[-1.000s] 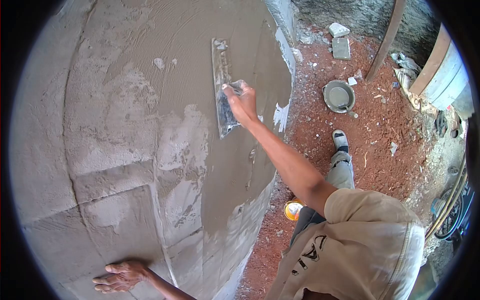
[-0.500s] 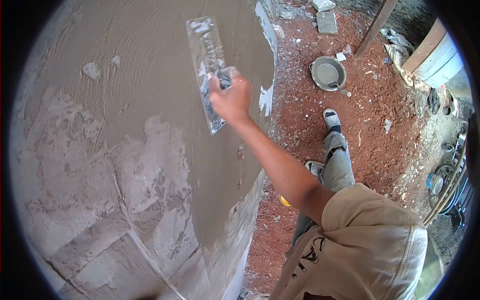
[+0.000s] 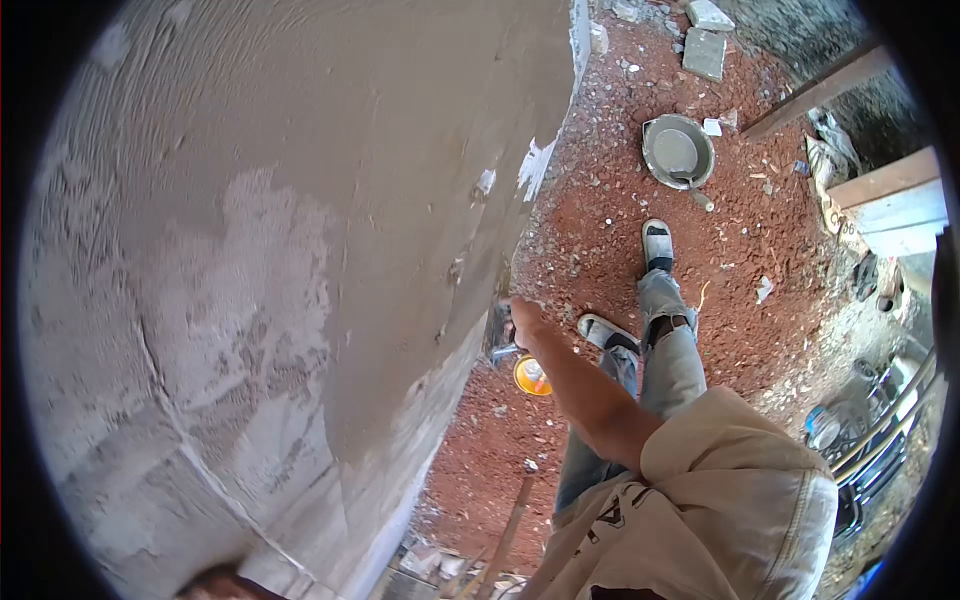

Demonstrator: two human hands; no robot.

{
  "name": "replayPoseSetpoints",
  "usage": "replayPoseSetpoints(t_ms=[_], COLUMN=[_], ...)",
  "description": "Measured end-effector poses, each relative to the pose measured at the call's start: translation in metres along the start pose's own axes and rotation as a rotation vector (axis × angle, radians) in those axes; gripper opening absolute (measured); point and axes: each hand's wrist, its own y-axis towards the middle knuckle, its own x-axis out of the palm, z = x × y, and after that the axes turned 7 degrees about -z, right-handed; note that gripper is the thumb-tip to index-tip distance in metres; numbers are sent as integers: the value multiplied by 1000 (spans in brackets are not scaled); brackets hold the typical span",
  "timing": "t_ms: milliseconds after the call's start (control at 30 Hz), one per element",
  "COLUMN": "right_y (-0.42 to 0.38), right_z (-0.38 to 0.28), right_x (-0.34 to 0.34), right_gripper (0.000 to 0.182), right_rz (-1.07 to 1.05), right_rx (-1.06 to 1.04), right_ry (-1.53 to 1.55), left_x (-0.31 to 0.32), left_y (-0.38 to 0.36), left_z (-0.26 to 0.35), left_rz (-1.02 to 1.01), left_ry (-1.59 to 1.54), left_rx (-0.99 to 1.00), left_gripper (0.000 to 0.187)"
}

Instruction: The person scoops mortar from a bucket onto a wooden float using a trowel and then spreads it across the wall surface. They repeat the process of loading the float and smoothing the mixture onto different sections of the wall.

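Note:
My right hand (image 3: 526, 325) is closed around the handle of a plastering trowel (image 3: 501, 338), low at the wall's right edge. Much of the trowel is hidden behind the edge-on angle and the fingers. Wet grey plaster (image 3: 430, 130) covers the upper and middle part of the wall, with rougher, paler patches (image 3: 265, 240) to the left. Just beyond the trowel, a yellow tub (image 3: 532, 376) sits on the ground. At the bottom edge shows a dark sliver of what looks like my left hand (image 3: 228, 585) near the wall, its fingers out of sight.
A round basin (image 3: 678, 150) of grey mortar stands on the red soil, a handled tool (image 3: 702, 201) at its rim. Blocks (image 3: 704, 54) lie behind it. A wooden post (image 3: 815, 92) leans at the upper right. My sandalled feet (image 3: 657, 243) are beside the wall.
My right hand has moved the trowel from the upper middle of the wall down to its lower right edge. The view has shifted, and the yellow tub now shows fully.

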Motion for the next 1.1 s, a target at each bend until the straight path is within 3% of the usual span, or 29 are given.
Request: replayPoseSetpoints(t_ms=[67, 167, 200, 267, 333, 367, 400, 467, 500, 533, 567, 633, 733, 800, 867, 933, 967, 1033, 1100], right_y=[-55, -61, -67, -102, -112, -125, -139, -147, -155, -162, -166, -178, -189, -147, -163, -137, -122, -118, -52], right_z=[16, 23, 4, -59, -114, -142, -170, -213, -222, -234, -250, -287, -323, -343, -364, -383, -387, -407, -418], right_x=[-41, -115, -135, -159, -189, -196, -199, -211, -213, -212, -211, -227, -222, -268, -249, -270, -279, -277, -315], right_gripper=[15, 7, 7, 18, 19, 18, 17, 17, 16, 16, 16, 26, 32, 38, 40, 33, 30, 34, 38], right_rz=[-117, -239, -245, -264, -383, -419, -458, -576, -594, -614, -630, -621, -489, -723, -699, -827, -900, -700, -460], right_rx=[34, 31, 123, 87, 45, 25, 14, -39, -18, -13, -30, -104, -49, -12, -20, 38, 79, -11, -45], right_ry=[-31, -35, 24, -27, 21, 18, 16, 28, 48, 77, 115, -30, 154, 194, 151, 180, 192, 27, -252], left_x=[13, 23, -17, -47, -79, -93, -124, -168, -200, -231, -261, -325, -348, -352, -343, -336, -331, -312, -297], left_y=[-2, -31, -40, -88, -172, -243, -286, -419, -369, -426, -484, -484, -459, -460, -455, -456, -463, -476, -503], left_z=[-12, -28, 23, 62, 104, 111, 162, 214, 286, 317, 347, 442, 511, 546, 553, 578, 589, 623, 649], left_rz=[32, 34, -159, -115, -240, -553, -1002, -1857, -2322, -2492, -2595, -2690, -2157, -2255, -2126, -1982, -2142, -2432, -2566], left_ry=[45, 36, -246, -430, -583, -619, -775, -1127, -854, -1184, -1298, -1740, -2069, -1999, -1965, -1876, -1883, -1916, -1895], left_rx=[-40, -78, -169, -316, -450, -476, -691, -761, -551, -1099, -1746, -2448, -2970, -3037, -3126, -3250, -3133, -2857, -2499], left_gripper=[80, 75, 74, 65, 58, 49, 40, 32, 32, 41, 53, 67, 76, 77, 75, 70, 65, 56, 36])
